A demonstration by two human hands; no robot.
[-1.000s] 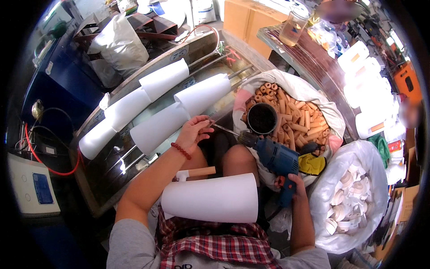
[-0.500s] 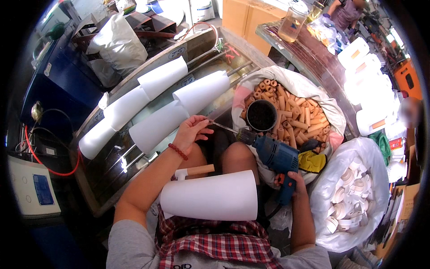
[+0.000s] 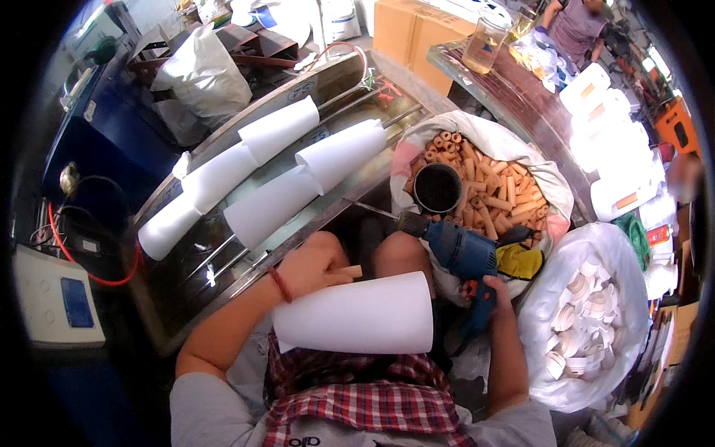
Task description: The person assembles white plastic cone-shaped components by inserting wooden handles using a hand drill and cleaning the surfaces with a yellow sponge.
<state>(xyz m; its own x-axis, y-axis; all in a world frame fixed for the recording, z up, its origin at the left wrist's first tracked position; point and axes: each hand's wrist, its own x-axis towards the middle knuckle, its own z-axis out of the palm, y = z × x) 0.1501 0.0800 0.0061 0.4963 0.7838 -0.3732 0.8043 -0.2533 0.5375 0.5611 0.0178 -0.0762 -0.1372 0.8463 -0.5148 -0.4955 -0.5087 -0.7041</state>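
My right hand (image 3: 500,295) is wrapped around the grip of a blue power drill (image 3: 462,249). A thin metal rod (image 3: 369,206) sticks out of the drill's chuck toward the left. Over my lap, my left hand (image 3: 309,270) is closed around a short tan tube (image 3: 353,272); its tip shows past my fingers, and my hand hides the rest. Just below that hand, a large white tapered sleeve (image 3: 356,313) lies across my lap.
Ahead left, a metal trough (image 3: 331,212) carries rods with white sleeves (image 3: 272,205) on them. A sack (image 3: 553,160) of tan tubes (image 3: 495,186) holds a dark-filled cup (image 3: 437,188). A clear bag (image 3: 532,350) of white pieces (image 3: 577,320) stands right. Another person (image 3: 577,30) is far right.
My left hand has left the tip of the rod and come down and back to the tan tube on my lap, closing on it. The drill has stayed nearly in place.
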